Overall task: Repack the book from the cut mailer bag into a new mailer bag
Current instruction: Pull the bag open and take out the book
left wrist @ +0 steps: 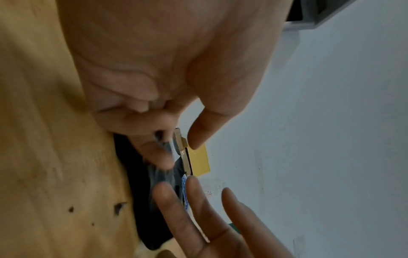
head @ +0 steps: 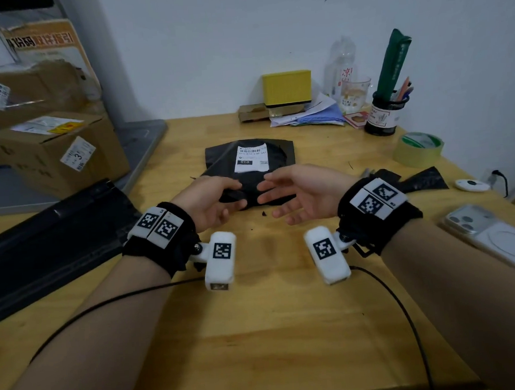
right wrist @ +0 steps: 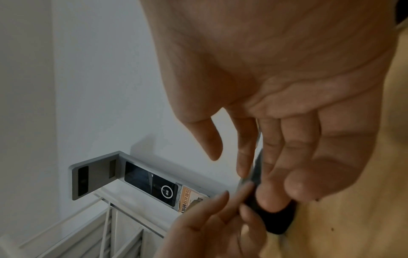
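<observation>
Lying flat mid-table, the black mailer is showing its white label face up, its near edge lifted between both hands. The left hand is pinching that edge, fingers curled into the film. The right hand is reaching in just beside it, fingers loose and touching the edge, gripping nothing. Right of the mailer, a tape roll and phone are sitting; left of it, a dark bag is lying. Whether the book is inside cannot be told
</observation>
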Demonstrator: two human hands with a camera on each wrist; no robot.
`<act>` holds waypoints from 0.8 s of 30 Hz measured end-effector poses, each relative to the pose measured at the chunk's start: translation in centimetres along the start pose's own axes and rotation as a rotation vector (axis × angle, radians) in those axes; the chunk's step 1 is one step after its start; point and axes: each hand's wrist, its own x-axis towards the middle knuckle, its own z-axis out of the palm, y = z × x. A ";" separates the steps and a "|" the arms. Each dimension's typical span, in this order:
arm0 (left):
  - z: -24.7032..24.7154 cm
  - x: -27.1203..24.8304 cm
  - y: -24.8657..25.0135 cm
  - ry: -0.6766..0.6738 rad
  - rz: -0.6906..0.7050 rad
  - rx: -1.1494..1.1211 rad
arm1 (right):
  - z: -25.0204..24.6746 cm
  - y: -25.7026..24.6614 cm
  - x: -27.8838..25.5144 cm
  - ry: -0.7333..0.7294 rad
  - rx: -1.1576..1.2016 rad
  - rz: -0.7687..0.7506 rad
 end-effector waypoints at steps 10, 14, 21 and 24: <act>0.1 0.8 1.8 -0.146 0.226 -0.181 | 0.6 0.7 0.7 0.002 0.193 -0.075; -1.0 1.1 1.5 0.050 0.361 -0.201 | -0.2 0.7 1.4 0.180 0.253 -0.097; -2.6 3.2 -0.9 0.480 0.292 0.056 | 0.1 0.8 1.2 0.204 0.086 -0.043; -2.4 3.5 -1.4 0.452 0.187 0.041 | -0.1 0.9 1.1 0.210 0.106 -0.010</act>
